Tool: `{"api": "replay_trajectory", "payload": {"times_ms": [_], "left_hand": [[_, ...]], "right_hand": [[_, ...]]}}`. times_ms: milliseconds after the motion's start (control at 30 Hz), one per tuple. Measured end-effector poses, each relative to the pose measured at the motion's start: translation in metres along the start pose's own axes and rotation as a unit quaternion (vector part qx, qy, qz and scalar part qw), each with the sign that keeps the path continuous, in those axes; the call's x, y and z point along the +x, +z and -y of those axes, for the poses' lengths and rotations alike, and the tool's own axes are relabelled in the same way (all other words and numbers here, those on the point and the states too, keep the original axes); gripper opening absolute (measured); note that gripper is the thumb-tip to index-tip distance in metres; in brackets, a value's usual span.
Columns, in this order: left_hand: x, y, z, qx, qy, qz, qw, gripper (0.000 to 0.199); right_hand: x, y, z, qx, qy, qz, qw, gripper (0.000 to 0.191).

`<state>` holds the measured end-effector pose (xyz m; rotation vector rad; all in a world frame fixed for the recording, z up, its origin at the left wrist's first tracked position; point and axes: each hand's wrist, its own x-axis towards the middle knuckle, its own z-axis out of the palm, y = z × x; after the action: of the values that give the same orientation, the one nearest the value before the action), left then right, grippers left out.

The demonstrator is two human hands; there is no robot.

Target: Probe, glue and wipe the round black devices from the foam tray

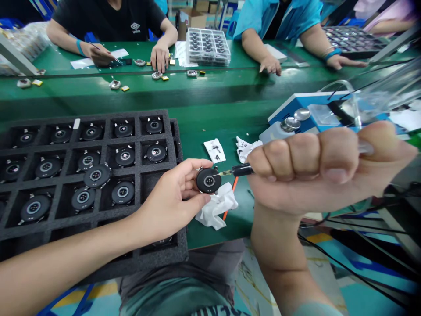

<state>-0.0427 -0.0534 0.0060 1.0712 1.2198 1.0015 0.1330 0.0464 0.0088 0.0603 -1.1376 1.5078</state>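
Observation:
A round black watch body [208, 180] with its sensor side up is held by its edge between the thumb and fingers of my left hand [176, 199]. My right hand [309, 166] is wrapped round a dark syringe-like dispenser [241, 170], whose thin needle tip reaches the right edge of the watch body. Left of my hands lies a black foam tray [138, 184] with similar watch bodies in its compartments. One more watch body [97, 175] rests on top of the tray's dividers.
Crumpled white tissue [219, 206] and an orange stick [234, 184] lie below the watch body. Stained papers [214, 150] are behind it. A blue machine [296, 107] and metal-capped bottle [290, 124] stand at right. Two people's hands rest across the bench near a clear box [208, 46].

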Motion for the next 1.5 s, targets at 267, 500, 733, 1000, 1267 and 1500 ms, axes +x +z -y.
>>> {"api": "replay_trajectory", "payload": {"times_ms": [267, 500, 733, 1000, 1267, 1500], "left_hand": [[0.000, 0.001, -0.001, 0.000, -0.002, 0.002, 1.000, 0.048], [0.000, 0.001, -0.002, 0.004, -0.002, 0.000, 1.000, 0.048], [0.000, 0.002, -0.003, 0.005, -0.002, 0.000, 1.000, 0.047], [0.000, 0.005, -0.005, 0.003, -0.010, -0.007, 1.000, 0.049], [-0.001, 0.004, -0.004, 0.005, -0.005, -0.006, 1.000, 0.049], [0.000, 0.005, -0.005, 0.001, -0.004, -0.009, 1.000, 0.048]], "right_hand": [[0.001, 0.000, 0.002, 0.007, 0.004, 0.013, 1.000, 0.057], [-0.004, 0.012, 0.009, -0.018, 0.062, -0.061, 0.996, 0.064], [-0.005, 0.013, 0.009, -0.014, 0.062, -0.068, 0.996, 0.063], [-0.004, 0.015, 0.007, 0.006, 0.053, -0.053, 0.997, 0.061], [-0.003, 0.011, 0.008, 0.005, 0.080, -0.033, 0.996, 0.063], [-0.007, 0.012, 0.006, 0.025, 0.083, -0.048, 0.995, 0.063]]}}
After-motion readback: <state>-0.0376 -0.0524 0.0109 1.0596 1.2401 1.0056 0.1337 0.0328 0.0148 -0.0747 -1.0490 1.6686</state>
